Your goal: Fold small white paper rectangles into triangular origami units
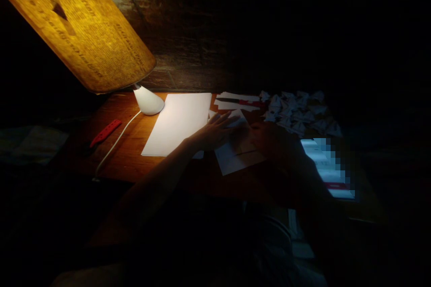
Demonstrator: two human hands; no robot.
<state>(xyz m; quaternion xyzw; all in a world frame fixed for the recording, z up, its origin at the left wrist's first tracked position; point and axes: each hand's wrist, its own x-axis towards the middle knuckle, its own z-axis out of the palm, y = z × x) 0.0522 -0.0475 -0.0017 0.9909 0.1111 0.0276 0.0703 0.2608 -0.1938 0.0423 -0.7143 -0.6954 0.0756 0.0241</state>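
Observation:
My left hand (217, 131) lies with its fingers stretched out over a white sheet of paper (226, 163) on the wooden table. At the right side of the same sheet, my right hand (271, 141) is in deep shadow and looks closed; whatever it may hold is hidden. A thin dark line crosses the sheet between the hands, too dim to identify. Left of my left hand rests a stack of white paper (180, 121). Beyond the hands, a red and black knife or cutter (244, 102) lies on smaller white paper pieces (224, 106).
Several folded paper pieces (292, 110) cover the table's back right. A lit screen (316, 161), partly pixelated, is beside my right forearm. On the left are a desk lamp (146, 101) with a printed shade (84, 36), its white cord (116, 136) and a red cutter (107, 132).

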